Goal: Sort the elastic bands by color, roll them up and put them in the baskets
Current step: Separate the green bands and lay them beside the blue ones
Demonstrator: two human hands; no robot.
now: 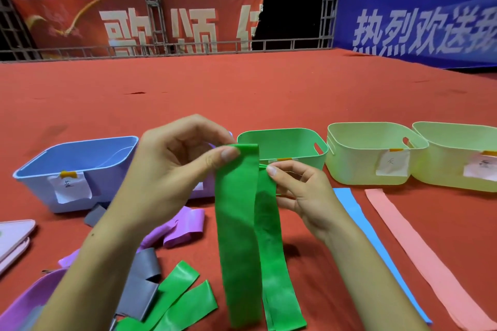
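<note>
From the head camera, the left hand (172, 166) pinches the top fold of a green band (239, 236) between thumb and fingers, while the right hand (298, 191) pinches its second strand just to the right; both lengths hang down toward the near edge. The band is held up in front of the green basket (290, 142), with a blue basket (75, 158) to the left and two pale yellow-green baskets (360, 166) to the right. Blue (360, 226) and pink (408, 242) bands lie flat on the red carpet (242, 88) at right; purple (180, 226), grey (139, 285) and more green bands (177, 301) lie near left.
</note>
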